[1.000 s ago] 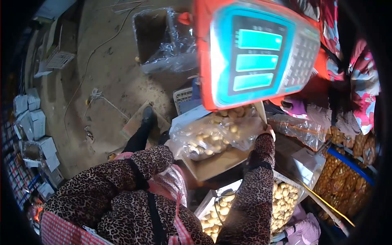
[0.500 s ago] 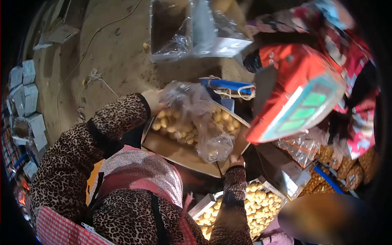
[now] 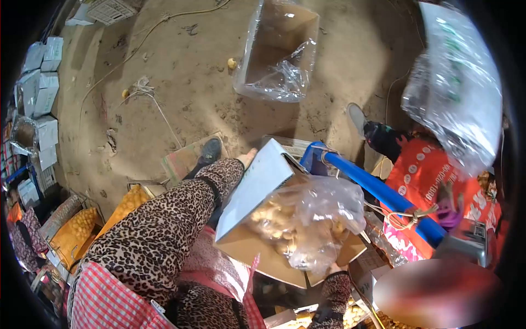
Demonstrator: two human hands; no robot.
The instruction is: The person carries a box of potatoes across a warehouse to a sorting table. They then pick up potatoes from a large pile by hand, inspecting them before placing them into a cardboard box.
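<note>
I hold a cardboard box (image 3: 257, 186) in front of my chest, tilted, with a white flap raised on its left side. Inside lies a clear plastic bag (image 3: 315, 219) full of small pale round pieces. My left hand (image 3: 246, 159), in a leopard-print sleeve, grips the far top corner of the flap. At the near right corner, under the bag, my right hand (image 3: 332, 268) holds the box; it is mostly hidden by the plastic.
An empty plastic-lined box (image 3: 279, 49) stands on the dirt floor ahead. A blue pole (image 3: 378, 189) runs right of my box, beside a person in a red garment (image 3: 433, 170). White cartons (image 3: 41, 88) are stacked at the left, an orange mesh sack (image 3: 76, 230) below them.
The box with the bag has swung away from the red scale and tilted up on its left. My left hand shifted from the bag's top to the box flap.
</note>
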